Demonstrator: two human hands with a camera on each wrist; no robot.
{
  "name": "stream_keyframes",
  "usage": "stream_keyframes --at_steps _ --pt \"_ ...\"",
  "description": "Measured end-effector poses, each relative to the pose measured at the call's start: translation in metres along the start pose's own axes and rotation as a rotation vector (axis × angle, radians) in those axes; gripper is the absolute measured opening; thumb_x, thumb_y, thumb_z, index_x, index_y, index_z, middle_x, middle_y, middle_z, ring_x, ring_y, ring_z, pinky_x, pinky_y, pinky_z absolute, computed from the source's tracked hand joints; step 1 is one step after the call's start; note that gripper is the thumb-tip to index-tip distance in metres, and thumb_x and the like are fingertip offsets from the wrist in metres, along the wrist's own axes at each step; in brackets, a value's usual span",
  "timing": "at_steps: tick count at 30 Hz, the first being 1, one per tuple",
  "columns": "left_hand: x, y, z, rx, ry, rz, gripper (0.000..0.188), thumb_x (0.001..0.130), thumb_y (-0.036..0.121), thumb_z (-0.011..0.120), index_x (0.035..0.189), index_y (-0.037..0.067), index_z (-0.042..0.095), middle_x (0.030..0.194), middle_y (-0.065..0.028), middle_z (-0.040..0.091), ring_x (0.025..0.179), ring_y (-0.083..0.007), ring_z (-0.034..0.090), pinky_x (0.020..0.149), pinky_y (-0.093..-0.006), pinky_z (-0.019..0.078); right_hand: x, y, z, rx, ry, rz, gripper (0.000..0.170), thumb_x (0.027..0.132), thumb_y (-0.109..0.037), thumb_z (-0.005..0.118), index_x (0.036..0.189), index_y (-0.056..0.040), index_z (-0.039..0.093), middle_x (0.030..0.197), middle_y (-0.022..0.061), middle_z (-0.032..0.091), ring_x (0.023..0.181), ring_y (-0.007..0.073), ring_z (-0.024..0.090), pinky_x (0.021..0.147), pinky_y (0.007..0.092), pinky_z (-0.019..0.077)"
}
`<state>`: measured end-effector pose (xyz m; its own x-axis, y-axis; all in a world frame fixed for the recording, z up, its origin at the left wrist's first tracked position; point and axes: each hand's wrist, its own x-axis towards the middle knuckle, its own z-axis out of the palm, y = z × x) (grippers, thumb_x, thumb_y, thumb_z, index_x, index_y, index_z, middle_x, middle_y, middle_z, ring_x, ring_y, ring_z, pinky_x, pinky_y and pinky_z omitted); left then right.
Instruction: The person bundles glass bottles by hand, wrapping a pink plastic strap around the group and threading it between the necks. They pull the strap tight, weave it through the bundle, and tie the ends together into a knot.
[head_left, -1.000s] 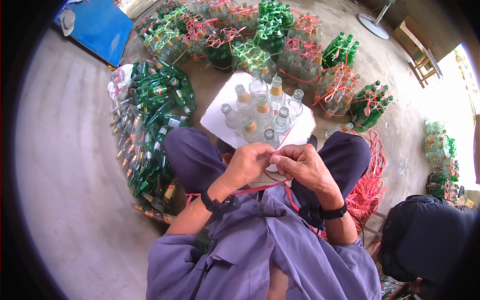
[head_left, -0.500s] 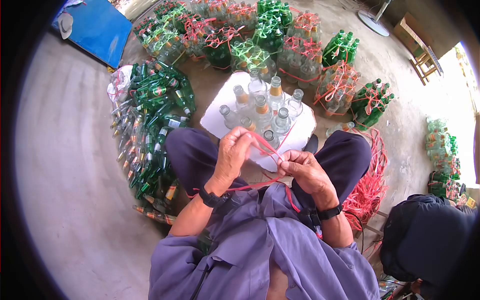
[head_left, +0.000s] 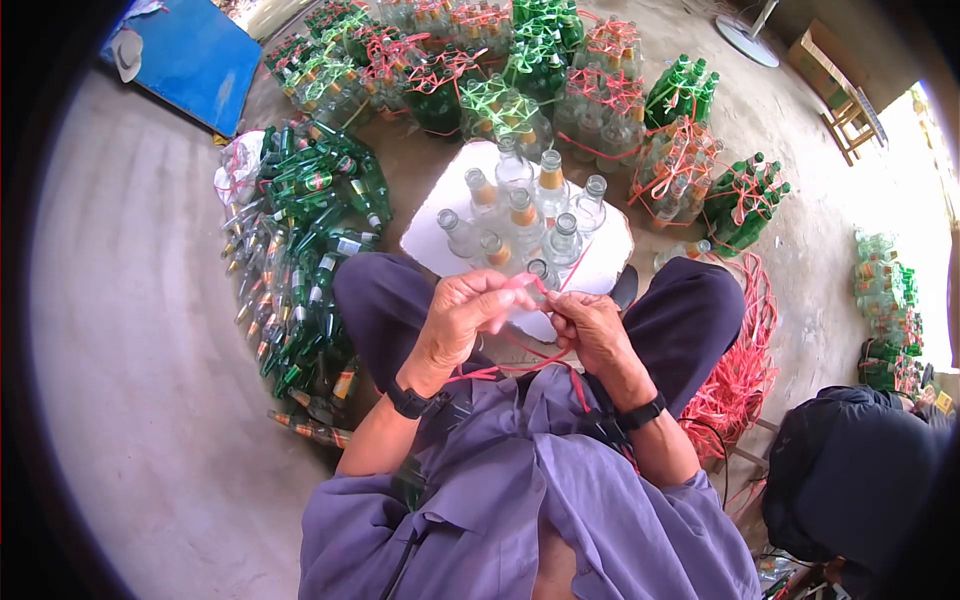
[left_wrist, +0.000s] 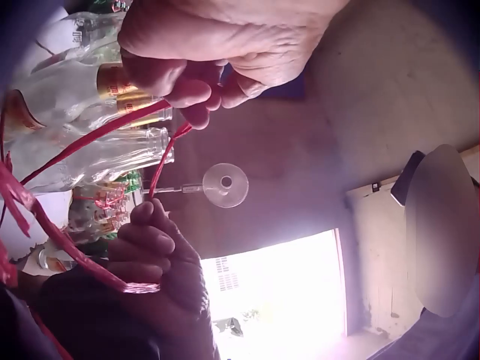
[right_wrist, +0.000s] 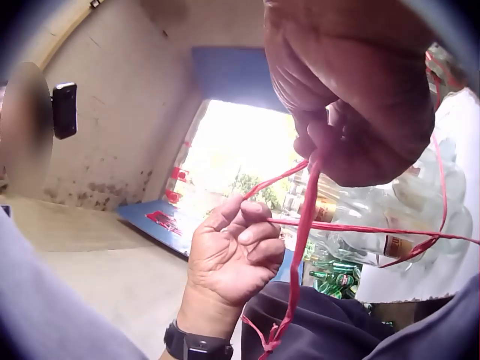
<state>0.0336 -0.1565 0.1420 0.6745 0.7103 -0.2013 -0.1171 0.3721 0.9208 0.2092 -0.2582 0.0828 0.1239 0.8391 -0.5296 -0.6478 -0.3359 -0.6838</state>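
Left hand (head_left: 455, 322) and right hand (head_left: 594, 332) pinch red string (right_wrist: 298, 251) beside clear bottles (head_left: 521, 222).
Fingers hide the pinched parts; the left fingertips blur from above, and the bottles' bases on the white board (head_left: 428, 238) are hard to make out.

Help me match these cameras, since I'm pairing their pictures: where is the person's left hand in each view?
Head: left hand, near the middle, slightly left.
Left wrist: left hand, at the top.
Right wrist: left hand, low, near the middle.
Shared landmark: clear bottles, upper middle in head, upper left in left wrist, right in right wrist.
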Motion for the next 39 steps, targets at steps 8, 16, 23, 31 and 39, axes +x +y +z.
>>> stream_keyframes --at_steps 8,16,23,31,39 --pt "0.005 0.001 0.006 0.216 -0.013 -0.111 0.035 0.092 0.003 0.058 0.125 0.002 0.069 0.122 -0.0163 0.070 0.064 -0.0065 0.052 0.061 -0.0188 0.0455 0.018 0.010 0.010 -0.047 0.015 0.064 0.029 0.093 -0.026 0.069 0.087 0.0030 0.069 0.060 -0.0034 0.048 0.049 0.0088 0.041 0.047 0.0266 0.0335" --pt "0.024 -0.016 0.019 1.030 0.084 0.533 0.036 0.086 0.002 0.067 0.122 0.006 0.070 0.112 -0.0176 0.072 0.080 -0.0291 0.072 0.069 -0.0378 0.0566 0.019 0.016 0.003 -0.039 0.018 0.064 0.028 0.092 -0.025 0.067 0.084 0.0018 0.068 0.063 -0.0027 0.049 0.050 0.0089 0.040 0.047 0.0279 0.0329" --pt "0.036 -0.018 0.018 1.205 0.097 0.544 0.036 0.081 0.012 0.074 0.117 0.010 0.068 0.088 -0.0114 0.070 0.075 -0.0347 0.068 0.064 -0.0400 0.0543 0.007 0.016 -0.007 0.000 0.064 0.094 0.025 0.089 -0.022 0.071 0.082 0.0009 0.068 0.062 -0.0044 0.047 0.050 0.0074 0.036 0.046 0.0267 0.0273" --pt "0.047 0.000 0.018 1.627 -0.152 0.576 0.027 0.077 0.022 0.079 0.098 0.010 0.066 0.079 -0.0088 0.068 0.071 -0.0272 0.069 0.062 -0.0390 0.0549 0.007 0.016 -0.006 -0.102 0.088 0.010 0.029 0.090 -0.029 0.072 0.083 -0.0014 0.069 0.062 -0.0058 0.047 0.051 0.0053 0.037 0.047 0.0242 0.0266" --pt "0.061 -0.003 0.015 1.592 -0.212 0.705 0.034 0.075 0.026 0.082 0.095 0.008 0.062 0.090 -0.0081 0.058 0.078 -0.0261 0.068 0.064 -0.0384 0.0540 0.002 0.014 -0.016 -0.035 0.065 0.054 0.023 0.097 -0.022 0.066 0.083 -0.0040 0.064 0.060 -0.0061 0.045 0.046 0.0047 0.034 0.042 0.0217 0.0239"
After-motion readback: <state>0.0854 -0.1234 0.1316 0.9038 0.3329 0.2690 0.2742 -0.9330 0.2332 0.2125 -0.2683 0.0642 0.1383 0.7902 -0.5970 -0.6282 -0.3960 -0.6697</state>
